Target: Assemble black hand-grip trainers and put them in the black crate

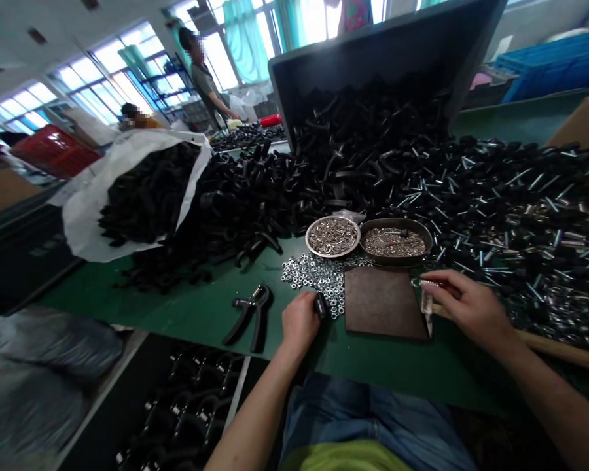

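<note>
Your right hand pinches a small spring, lying crosswise — leftward, beyond the brown plate, your left hand curls around a black part.

The single head view looks forward and down at the nearby green bench.

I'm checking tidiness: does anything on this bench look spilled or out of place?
Loose nuts lie scattered on the green tabletop beside the left hand, outside the round dish. The big dark bin looks tipped, black parts heaped before it. One dark piece sits oddly among metal bits in the oval dish.
</note>
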### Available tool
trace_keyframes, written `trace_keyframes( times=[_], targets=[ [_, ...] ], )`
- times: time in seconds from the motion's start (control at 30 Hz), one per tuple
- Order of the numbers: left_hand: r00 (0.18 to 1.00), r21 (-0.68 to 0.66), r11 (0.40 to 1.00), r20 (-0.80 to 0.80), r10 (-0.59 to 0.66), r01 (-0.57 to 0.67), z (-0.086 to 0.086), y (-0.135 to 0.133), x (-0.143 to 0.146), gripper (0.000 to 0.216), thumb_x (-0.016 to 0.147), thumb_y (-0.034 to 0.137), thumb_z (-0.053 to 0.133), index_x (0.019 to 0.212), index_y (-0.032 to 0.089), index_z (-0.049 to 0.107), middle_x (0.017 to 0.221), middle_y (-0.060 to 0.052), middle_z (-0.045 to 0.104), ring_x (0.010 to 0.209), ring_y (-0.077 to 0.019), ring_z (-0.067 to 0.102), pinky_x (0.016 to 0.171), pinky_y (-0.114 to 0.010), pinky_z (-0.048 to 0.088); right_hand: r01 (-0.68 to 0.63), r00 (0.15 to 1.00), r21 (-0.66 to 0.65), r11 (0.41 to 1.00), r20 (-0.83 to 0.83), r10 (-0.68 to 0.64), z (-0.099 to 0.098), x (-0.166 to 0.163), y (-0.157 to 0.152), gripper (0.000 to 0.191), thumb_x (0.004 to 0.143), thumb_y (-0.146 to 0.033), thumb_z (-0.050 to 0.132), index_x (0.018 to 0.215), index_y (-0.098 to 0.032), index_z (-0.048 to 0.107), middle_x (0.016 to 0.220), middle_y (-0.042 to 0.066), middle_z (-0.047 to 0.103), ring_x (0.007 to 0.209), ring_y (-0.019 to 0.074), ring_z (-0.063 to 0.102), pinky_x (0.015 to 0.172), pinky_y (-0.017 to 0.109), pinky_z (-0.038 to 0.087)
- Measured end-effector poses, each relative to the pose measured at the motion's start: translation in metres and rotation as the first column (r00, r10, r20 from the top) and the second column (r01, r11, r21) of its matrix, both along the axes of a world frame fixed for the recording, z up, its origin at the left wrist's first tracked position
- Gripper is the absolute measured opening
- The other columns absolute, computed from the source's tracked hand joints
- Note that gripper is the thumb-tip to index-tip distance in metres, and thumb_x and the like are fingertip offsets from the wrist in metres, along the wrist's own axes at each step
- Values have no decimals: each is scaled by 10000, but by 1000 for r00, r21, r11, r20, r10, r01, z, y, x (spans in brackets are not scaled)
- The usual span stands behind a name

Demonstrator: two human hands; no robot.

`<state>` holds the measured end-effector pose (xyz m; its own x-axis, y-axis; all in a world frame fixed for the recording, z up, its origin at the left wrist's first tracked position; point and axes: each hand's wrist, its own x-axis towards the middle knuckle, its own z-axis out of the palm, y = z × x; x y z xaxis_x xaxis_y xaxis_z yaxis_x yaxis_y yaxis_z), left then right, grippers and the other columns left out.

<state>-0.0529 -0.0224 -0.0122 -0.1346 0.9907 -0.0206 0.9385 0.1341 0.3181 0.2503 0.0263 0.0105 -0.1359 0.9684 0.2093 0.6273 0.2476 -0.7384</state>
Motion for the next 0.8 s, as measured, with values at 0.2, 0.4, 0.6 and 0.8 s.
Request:
trace_keyframes(
  times=[0.2, 0.4, 0.6, 0.8],
  targets=[
    [978, -89, 987, -149, -146, 134, 3, -2, -1, 227, 808, 115, 435, 892, 236, 608, 946, -55, 624, 903, -198, 579, 683, -261, 391, -22, 989, -133, 991, -146, 2, -9, -25, -41, 311, 802, -457, 571, 940, -198, 672, 832, 55, 695, 710, 183, 636, 622, 286, 489],
    [982, -66, 981, -17, -186, 184, 3, 3, -2, 290, 734, 52, 438, 942, 201, 573, 903, -91, 633, 853, -233, 599, 704, -300, 409, -52, 983, -138, 989, -181, 26, -5, -37, -51, 310, 794, -465, 562, 891, -199, 689, 760, 60, 693, 653, 182, 631, 580, 272, 502],
    [994, 27, 996, 68, -83, 82, 12, -1, -9, 233, 754, 82, 481, 933, 186, 588, 860, -75, 667, 811, -197, 622, 684, -264, 422, -71, 961, -150, 986, -276, 27, -14, -39, -49, 326, 721, -511, 601, 833, -226, 713, 624, 32, 660, 521, 166, 604, 485, 240, 506],
    [466, -19, 997, 883, 51, -73, 15, -25, 25, 296, 671, 344, 706, 887, 145, 668, 762, -32, 662, 673, -146, 587, 634, -244, 441, -232, 901, -254, 939, -421, 108, -19, -62, -47, 382, 685, -557, 607, 804, -211, 716, 557, 44, 635, 492, 174, 605, 478, 241, 522]
  ],
)
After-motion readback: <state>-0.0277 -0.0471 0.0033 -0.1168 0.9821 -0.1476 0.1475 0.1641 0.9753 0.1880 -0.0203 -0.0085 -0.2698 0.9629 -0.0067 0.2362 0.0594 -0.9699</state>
